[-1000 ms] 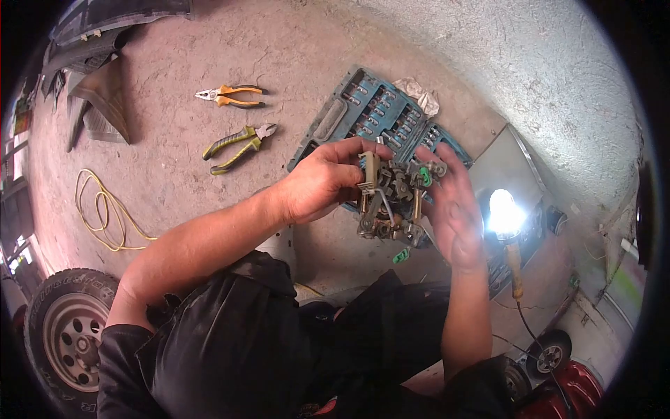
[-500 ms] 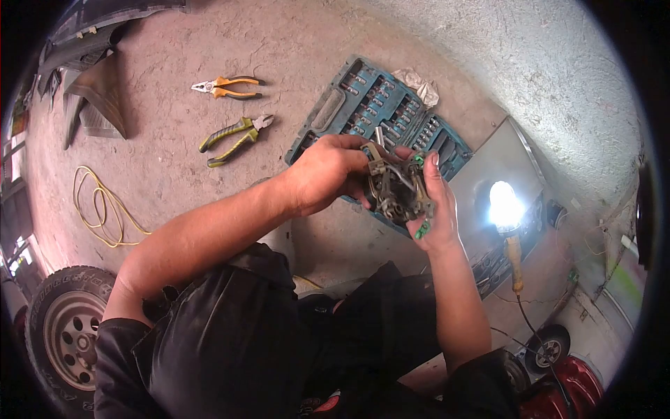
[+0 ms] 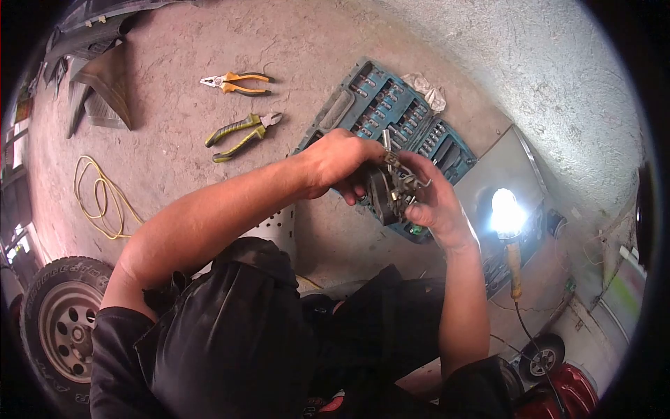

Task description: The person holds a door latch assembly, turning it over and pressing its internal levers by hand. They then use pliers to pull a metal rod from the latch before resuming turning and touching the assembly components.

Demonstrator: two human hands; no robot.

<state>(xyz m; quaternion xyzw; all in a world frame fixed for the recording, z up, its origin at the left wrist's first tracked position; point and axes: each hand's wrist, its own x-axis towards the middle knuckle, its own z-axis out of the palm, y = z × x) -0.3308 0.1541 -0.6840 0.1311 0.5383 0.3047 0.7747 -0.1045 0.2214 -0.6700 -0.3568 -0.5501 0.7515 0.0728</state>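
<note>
A dark metal mechanical part (image 3: 392, 190) with small levers and a green piece is held up between both hands. My left hand (image 3: 340, 166) has its fingers wrapped round the part's left side; some fingertips are hidden behind it. My right hand (image 3: 441, 206) grips the right side, thumb low near the green piece and fingers over the top. Behind and below the hands lies an open teal socket set case (image 3: 335, 112) with rows of sockets. A silver cylindrical piece stands up at the top of the part.
Orange-handled pliers (image 3: 237, 83) and green-handled cutters (image 3: 244, 135) lie on the floor, with a yellow cord (image 3: 101, 195) at left. A lit lamp (image 3: 508, 216) stands at right, its cable running down. A tyre (image 3: 66, 332) is at lower left, crumpled paper (image 3: 427, 92) beside the case.
The part has been turned in the hands, so its dark round side now faces left. My right hand's thumb has moved down and inward onto it. The view has shifted slightly.
</note>
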